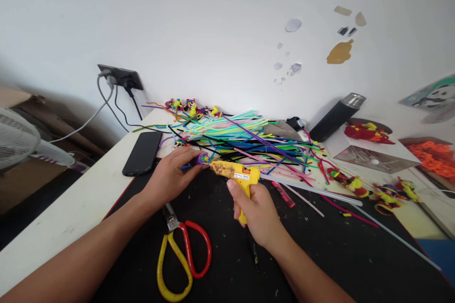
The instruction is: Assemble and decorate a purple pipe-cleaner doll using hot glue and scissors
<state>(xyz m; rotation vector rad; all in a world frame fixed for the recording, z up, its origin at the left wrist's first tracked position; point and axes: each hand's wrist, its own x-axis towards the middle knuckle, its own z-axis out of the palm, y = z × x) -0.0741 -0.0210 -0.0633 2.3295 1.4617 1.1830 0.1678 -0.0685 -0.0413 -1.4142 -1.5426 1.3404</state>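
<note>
My right hand (256, 210) is wrapped round the handle of a yellow hot glue gun (234, 174), its nozzle pointing left. A long clear glue stick (313, 190) sticks out of the gun's back end. My left hand (174, 173) pinches a small purple and yellow-green pipe-cleaner piece (202, 158), partly hidden by the fingers. The nozzle meets or nearly meets this piece; I cannot tell whether they touch. Below my left hand, scissors (185, 251) with one red and one yellow handle lie on the black mat (227, 265).
Behind my hands spreads a heap of coloured pipe cleaners (249, 132). A phone (142, 153) lies left. To the right are a black flask (336, 116), a white box (377, 156) and finished pipe-cleaner figures (387, 194). A wall socket (121, 77) holds plugged cables; a fan (17, 137) stands left.
</note>
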